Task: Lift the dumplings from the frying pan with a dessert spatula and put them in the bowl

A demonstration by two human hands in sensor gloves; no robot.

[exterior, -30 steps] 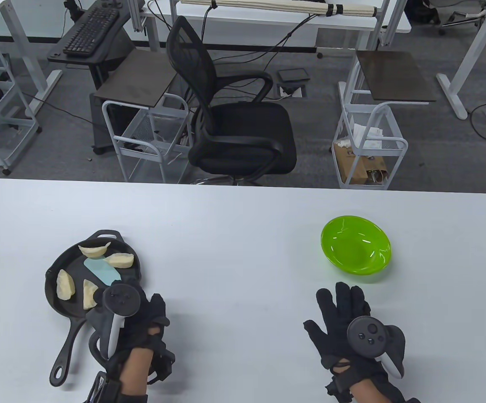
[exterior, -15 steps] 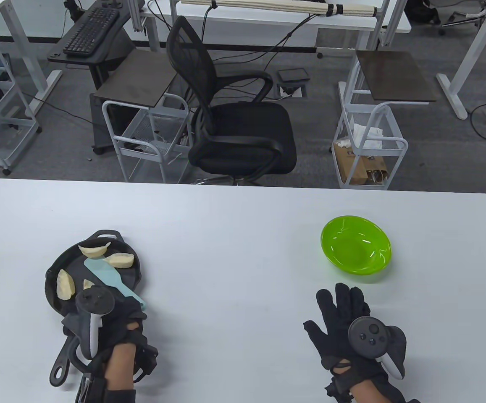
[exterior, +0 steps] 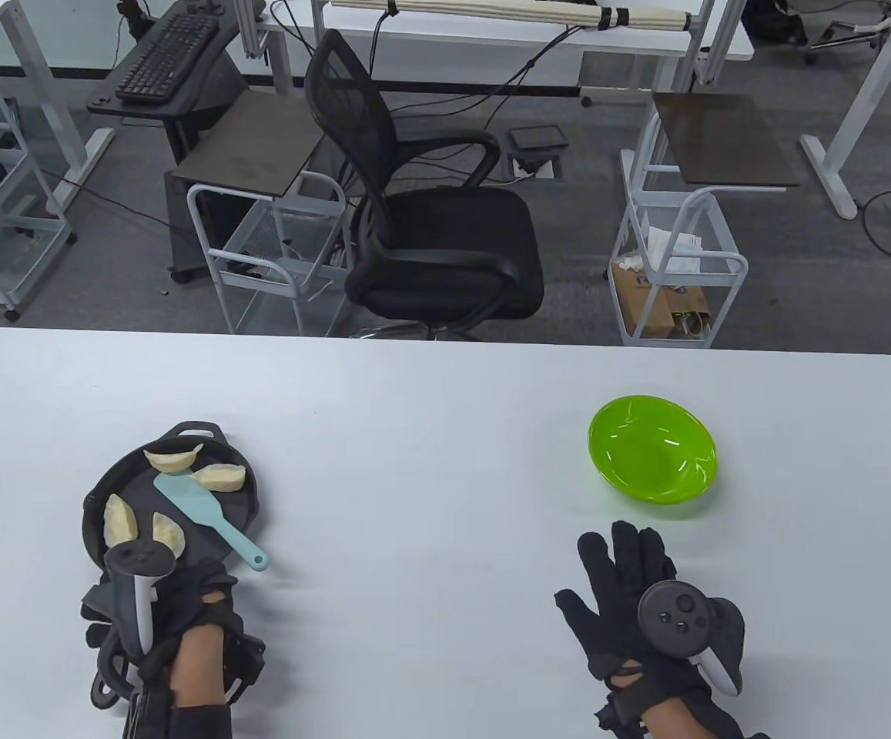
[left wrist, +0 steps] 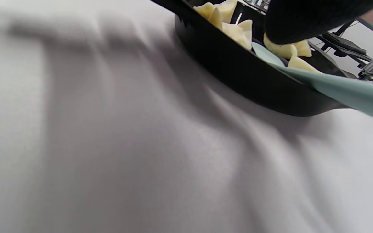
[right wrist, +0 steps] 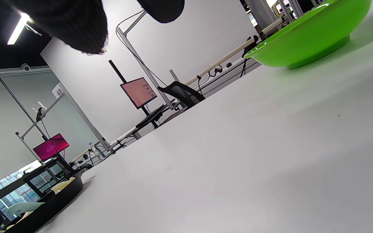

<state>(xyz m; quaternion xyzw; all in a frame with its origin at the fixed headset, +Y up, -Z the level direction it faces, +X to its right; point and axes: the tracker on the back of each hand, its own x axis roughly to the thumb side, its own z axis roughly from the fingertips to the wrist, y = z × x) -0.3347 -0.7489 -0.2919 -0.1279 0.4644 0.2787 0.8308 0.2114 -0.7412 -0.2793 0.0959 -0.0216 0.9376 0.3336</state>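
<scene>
While the spatula (exterior: 206, 516) lies untouched in the frying pan (exterior: 249, 500), the left hand (exterior: 183, 608) sits at the pan's handle, grip unclear; the right hand (exterior: 630, 593) rests flat, released.

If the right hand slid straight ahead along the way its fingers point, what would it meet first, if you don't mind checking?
The right hand lies flat on the table, fingers pointing away from the person. Straight ahead, the first thing is probably the near rim of the green bowl, with only bare table between; the exact line is hard to judge.
</scene>
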